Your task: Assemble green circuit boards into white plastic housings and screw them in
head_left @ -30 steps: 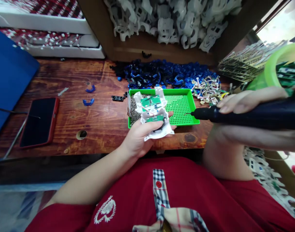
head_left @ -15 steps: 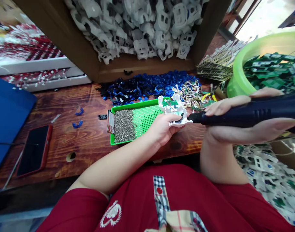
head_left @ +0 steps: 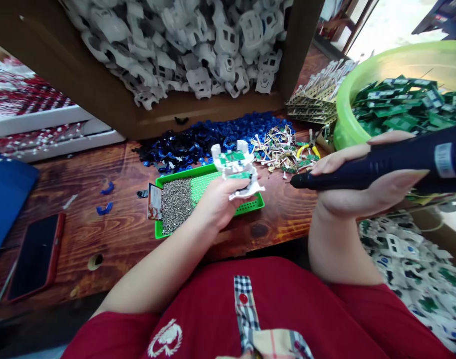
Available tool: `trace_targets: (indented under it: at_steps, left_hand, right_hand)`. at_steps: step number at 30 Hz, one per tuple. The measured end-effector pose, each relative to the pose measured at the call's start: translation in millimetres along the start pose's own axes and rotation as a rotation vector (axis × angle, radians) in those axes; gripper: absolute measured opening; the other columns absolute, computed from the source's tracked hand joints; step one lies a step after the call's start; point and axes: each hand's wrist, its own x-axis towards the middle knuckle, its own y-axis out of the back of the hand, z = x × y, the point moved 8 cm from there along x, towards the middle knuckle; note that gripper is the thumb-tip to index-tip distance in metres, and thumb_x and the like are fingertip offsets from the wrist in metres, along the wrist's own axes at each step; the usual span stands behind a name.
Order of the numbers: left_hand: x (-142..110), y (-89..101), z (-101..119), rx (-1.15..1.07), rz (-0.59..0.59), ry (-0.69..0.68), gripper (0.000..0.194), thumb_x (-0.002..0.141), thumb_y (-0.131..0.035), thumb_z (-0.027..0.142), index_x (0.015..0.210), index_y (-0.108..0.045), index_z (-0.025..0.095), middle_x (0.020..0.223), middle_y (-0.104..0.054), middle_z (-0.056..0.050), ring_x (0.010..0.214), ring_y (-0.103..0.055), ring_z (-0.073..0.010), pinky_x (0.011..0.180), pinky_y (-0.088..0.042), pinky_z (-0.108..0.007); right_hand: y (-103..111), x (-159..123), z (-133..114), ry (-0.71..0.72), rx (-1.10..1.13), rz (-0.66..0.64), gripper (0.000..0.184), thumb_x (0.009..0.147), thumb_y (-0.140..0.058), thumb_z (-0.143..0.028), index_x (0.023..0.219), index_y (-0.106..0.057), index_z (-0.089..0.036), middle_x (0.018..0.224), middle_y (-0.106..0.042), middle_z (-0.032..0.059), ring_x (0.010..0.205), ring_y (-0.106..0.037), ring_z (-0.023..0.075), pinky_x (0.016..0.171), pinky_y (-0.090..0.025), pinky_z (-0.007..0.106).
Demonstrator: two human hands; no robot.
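Note:
My left hand (head_left: 216,202) is closed round a white plastic housing (head_left: 252,188) with green circuit boards in it, held above a green perforated tray (head_left: 256,203). Small metal screws (head_left: 177,203) fill the left part of that tray. My right hand (head_left: 347,182) grips a dark electric screwdriver (head_left: 340,175), which lies level with its tip pointing left. A gap separates the tip from the housing. Beyond the tip lies a heap of small circuit boards with white wires (head_left: 276,147).
Blue and black plastic parts (head_left: 213,137) lie in front of a cardboard box (head_left: 153,119) of white housings. A light-green tub (head_left: 343,114) of circuit boards stands at right, near yellow-handled pliers (head_left: 314,149). A phone (head_left: 35,254) lies at left; more white housings (head_left: 407,264) sit low right.
The screwdriver tip has come away from the housing. My left hand has carried the housing to the left, and the head view has shifted slightly.

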Motion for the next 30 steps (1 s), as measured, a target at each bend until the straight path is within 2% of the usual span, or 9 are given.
trace_targets:
  at_steps: [3, 4, 7, 10, 13, 17, 21, 25, 30]
  left_hand:
    - [-25.4, 40.3, 22.5, 0.085, 0.107, -0.128, 0.024, 0.064, -0.07, 0.011, 0.088, -0.068, 0.01, 0.086, -0.072, -0.006, 0.066, -0.063, -0.014, 0.058, -0.05, -0.022]
    - [-35.3, 54.7, 26.8, 0.1, 0.152, -0.155, 0.026, 0.065, -0.071, 0.012, 0.091, -0.068, 0.011, 0.086, -0.072, -0.006, 0.066, -0.063, -0.0134, 0.057, -0.049, -0.021]
    - [-63.4, 93.8, 27.6, 0.115, 0.308, -0.166, 0.032, 0.063, -0.075, 0.013, 0.094, -0.069, 0.013, 0.089, -0.073, -0.004, 0.071, -0.064, -0.0146, 0.06, -0.05, -0.021]
    - [-80.1, 113.2, 18.0, 0.058, 0.369, -0.137, 0.032, 0.061, -0.077, 0.013, 0.092, -0.069, 0.012, 0.09, -0.073, -0.005, 0.075, -0.065, -0.0152, 0.065, -0.051, -0.021]
    - [-82.9, 112.8, 5.7, -0.019, 0.318, -0.082, 0.03, 0.062, -0.076, 0.012, 0.091, -0.069, 0.012, 0.089, -0.073, -0.006, 0.071, -0.066, -0.0143, 0.069, -0.052, -0.023]
    - [-79.9, 104.5, -5.7, -0.082, 0.248, -0.021, 0.028, 0.064, -0.073, 0.012, 0.092, -0.067, 0.012, 0.089, -0.073, -0.007, 0.072, -0.068, -0.0171, 0.073, -0.053, -0.028]
    - [-75.6, 98.4, -12.9, -0.113, 0.171, 0.014, 0.031, 0.066, -0.072, 0.013, 0.096, -0.065, 0.013, 0.091, -0.073, -0.007, 0.081, -0.07, -0.0216, 0.076, -0.054, -0.03]
    - [-72.4, 94.6, -16.8, -0.133, 0.13, 0.038, 0.032, 0.068, -0.071, 0.012, 0.099, -0.063, 0.014, 0.097, -0.072, -0.007, 0.084, -0.07, -0.0214, 0.077, -0.054, -0.029]
    - [-71.8, 91.7, -17.0, -0.147, 0.155, 0.053, 0.029, 0.069, -0.069, 0.012, 0.098, -0.065, 0.013, 0.099, -0.072, -0.009, 0.083, -0.07, -0.021, 0.081, -0.053, -0.031]
  right_hand:
    - [-14.3, -1.9, -1.3, 0.063, 0.096, -0.006, 0.037, 0.082, -0.047, -0.056, 0.087, -0.052, -0.02, 0.052, -0.047, -0.0035, 0.035, -0.046, 0.0117, 0.031, -0.035, 0.025]
    - [-24.3, -3.2, 2.4, 0.042, 0.116, -0.039, 0.036, 0.083, -0.046, -0.055, 0.088, -0.052, -0.02, 0.051, -0.048, -0.0036, 0.035, -0.046, 0.012, 0.03, -0.034, 0.025]
    - [-60.9, -10.5, 20.1, -0.051, 0.195, -0.156, 0.032, 0.084, -0.049, -0.052, 0.091, -0.05, -0.021, 0.051, -0.05, -0.0048, 0.036, -0.047, 0.0117, 0.031, -0.033, 0.025]
    - [-100.1, -21.2, 45.3, -0.13, 0.227, -0.301, 0.027, 0.083, -0.055, -0.048, 0.09, -0.048, -0.023, 0.052, -0.048, -0.0068, 0.038, -0.047, 0.0094, 0.035, -0.036, 0.023]
    - [-128.1, -30.0, 74.3, -0.175, 0.176, -0.41, 0.031, 0.079, -0.06, -0.05, 0.088, -0.047, -0.023, 0.055, -0.047, -0.0079, 0.039, -0.047, 0.0066, 0.038, -0.038, 0.021]
    - [-137.0, -33.1, 99.6, -0.175, 0.132, -0.397, 0.032, 0.077, -0.062, -0.051, 0.086, -0.048, -0.023, 0.057, -0.046, -0.0084, 0.038, -0.047, 0.0046, 0.036, -0.037, 0.018]
    - [-132.7, -34.5, 103.7, -0.143, 0.116, -0.361, 0.027, 0.08, -0.06, -0.047, 0.088, -0.049, -0.023, 0.055, -0.045, -0.0087, 0.041, -0.051, 0.0062, 0.037, -0.038, 0.017]
    - [-128.8, -35.7, 106.2, -0.154, 0.065, -0.337, 0.03, 0.08, -0.059, -0.051, 0.089, -0.047, -0.024, 0.055, -0.044, -0.008, 0.051, -0.059, 0.0096, 0.038, -0.039, 0.018]
    - [-129.5, -36.5, 106.4, -0.155, 0.012, -0.361, 0.032, 0.08, -0.055, -0.055, 0.089, -0.046, -0.025, 0.054, -0.044, -0.0087, 0.038, -0.047, 0.0069, 0.038, -0.039, 0.021]
